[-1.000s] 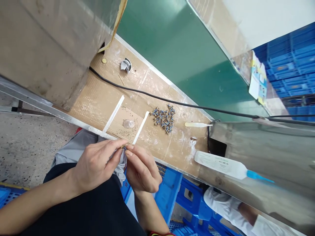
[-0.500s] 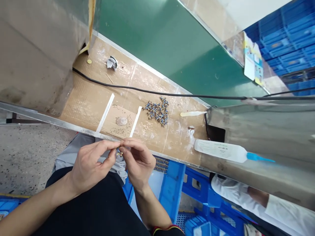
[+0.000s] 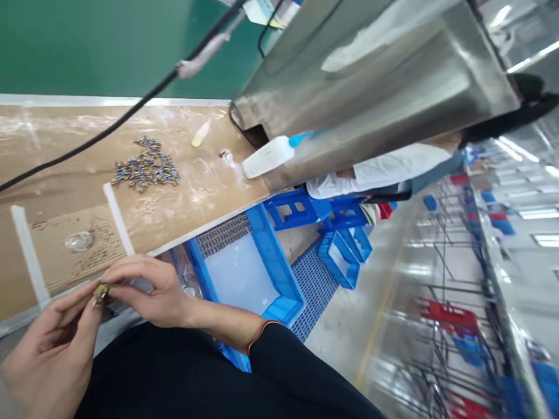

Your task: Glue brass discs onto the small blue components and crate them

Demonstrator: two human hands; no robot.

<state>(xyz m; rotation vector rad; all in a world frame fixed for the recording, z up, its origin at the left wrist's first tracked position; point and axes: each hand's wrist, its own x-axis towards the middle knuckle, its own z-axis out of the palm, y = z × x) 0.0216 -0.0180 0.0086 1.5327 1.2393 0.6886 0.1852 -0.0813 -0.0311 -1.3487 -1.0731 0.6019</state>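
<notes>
Both of my hands meet at the lower left, pinching one small gold-and-blue metal part [image 3: 101,291] between the fingertips. My left hand [image 3: 52,349] grips it from below, my right hand [image 3: 148,288] from the right. A pile of several similar small parts [image 3: 146,170] lies on the brown cardboard-covered bench [image 3: 183,198], beyond my hands. Two white strips [image 3: 117,218] lie on the bench near a small clear disc [image 3: 79,241].
A white squeeze bottle with a blue tip [image 3: 273,154] lies by a large steel housing [image 3: 371,87]. A black cable [image 3: 109,125] crosses the bench. A blue crate [image 3: 248,273] sits below the bench edge. Another person's white sleeve [image 3: 375,169] shows behind. Metal racks blur at the right.
The camera swung sharply to the right, so the bench now sits at the upper left. My hands stayed together on the small part and now appear at the lower left.
</notes>
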